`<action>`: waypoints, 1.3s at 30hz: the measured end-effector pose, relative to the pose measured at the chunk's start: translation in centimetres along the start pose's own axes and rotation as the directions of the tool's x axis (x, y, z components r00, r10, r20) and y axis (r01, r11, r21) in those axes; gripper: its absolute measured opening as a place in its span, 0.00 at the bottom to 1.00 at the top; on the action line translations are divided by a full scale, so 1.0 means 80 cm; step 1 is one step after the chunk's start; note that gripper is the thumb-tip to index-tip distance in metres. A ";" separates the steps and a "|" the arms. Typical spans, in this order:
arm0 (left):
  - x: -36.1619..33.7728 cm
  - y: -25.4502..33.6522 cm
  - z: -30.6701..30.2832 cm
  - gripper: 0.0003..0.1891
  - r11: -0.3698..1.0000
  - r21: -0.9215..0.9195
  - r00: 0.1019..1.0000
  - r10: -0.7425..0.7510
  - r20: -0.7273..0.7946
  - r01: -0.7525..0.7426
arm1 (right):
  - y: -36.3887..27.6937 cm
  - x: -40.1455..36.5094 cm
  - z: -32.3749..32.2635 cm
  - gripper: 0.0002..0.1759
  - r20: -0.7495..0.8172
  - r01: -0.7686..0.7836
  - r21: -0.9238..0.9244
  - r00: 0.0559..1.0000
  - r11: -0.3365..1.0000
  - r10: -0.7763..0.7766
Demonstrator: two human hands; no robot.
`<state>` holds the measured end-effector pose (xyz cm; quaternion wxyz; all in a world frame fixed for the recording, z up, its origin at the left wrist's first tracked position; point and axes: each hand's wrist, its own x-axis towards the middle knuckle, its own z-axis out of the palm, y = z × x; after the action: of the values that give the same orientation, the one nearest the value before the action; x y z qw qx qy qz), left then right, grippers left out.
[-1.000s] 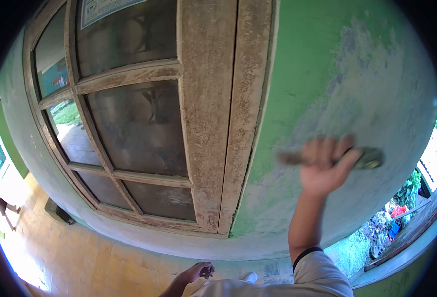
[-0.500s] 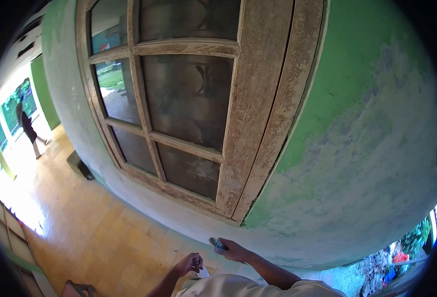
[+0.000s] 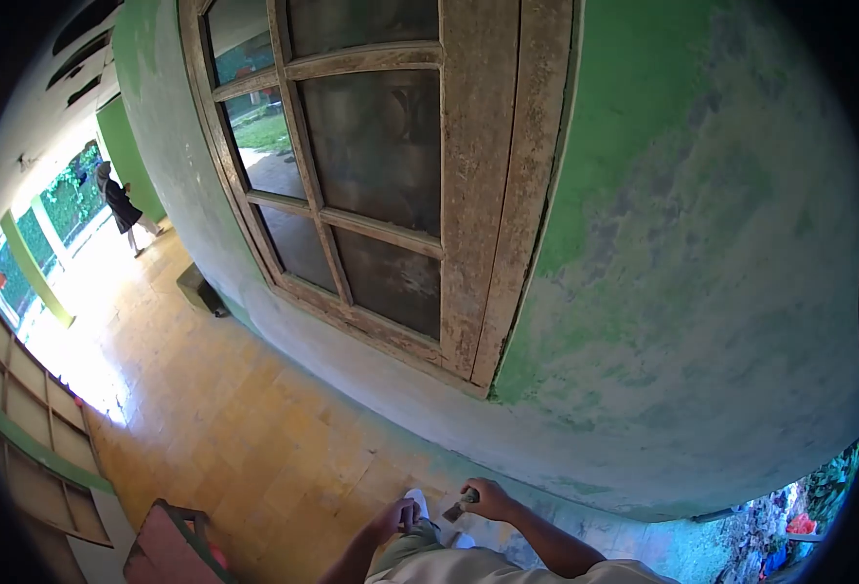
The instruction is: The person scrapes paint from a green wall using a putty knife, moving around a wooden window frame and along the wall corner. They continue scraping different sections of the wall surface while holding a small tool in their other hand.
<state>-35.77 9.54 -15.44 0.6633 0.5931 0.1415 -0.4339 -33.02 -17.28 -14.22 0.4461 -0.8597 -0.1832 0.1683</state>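
Observation:
My right hand [image 3: 489,500] is closed around a small scraper-like tool [image 3: 454,511] with a dark handle and a flat greyish end pointing down and left. It is held in front of my body, apart from the wall. To its left, my left hand [image 3: 396,521] hangs low with its fingers curled; whether anything is inside them is hidden. White footwear [image 3: 417,500] shows just beyond the left hand. Ahead is a green wall [image 3: 634,263] with large worn, greyish patches, next to a weathered wooden window frame [image 3: 493,214] with several panes.
Yellow floor tiles [image 3: 254,428] run along the wall. A reddish chair-like piece [image 3: 172,545] stands at lower left, near a panelled partition [image 3: 40,438]. A block-like object [image 3: 199,291] sits by the wall. Farther off, a person [image 3: 118,202] stands on the walkway.
My view has shifted, so the window sits higher and more floor shows. The tool's flat end has swung downward in my right hand. My left hand stays curled. The distant person's pose differs.

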 end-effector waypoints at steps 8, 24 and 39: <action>-0.041 -0.046 -0.044 0.19 0.955 -0.296 0.999 -0.038 0.011 0.039 | -0.003 -0.031 0.047 0.19 0.008 -0.136 0.053 0.991 0.989 0.135; -0.175 -0.079 -0.395 0.14 0.903 -0.429 0.991 -0.034 -0.127 -0.024 | -0.227 0.281 0.256 0.17 0.104 0.059 0.100 0.992 0.993 -0.070; -0.121 -0.010 -0.651 0.11 0.774 -0.620 0.978 -0.010 -0.210 -0.126 | -0.223 0.484 0.357 0.13 0.108 -0.290 0.294 0.957 0.911 0.270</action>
<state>-24.95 60.90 -22.51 0.8187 0.3817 0.3264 -0.2783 -14.97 30.42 -19.93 0.5393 -0.7914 -0.0438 0.2846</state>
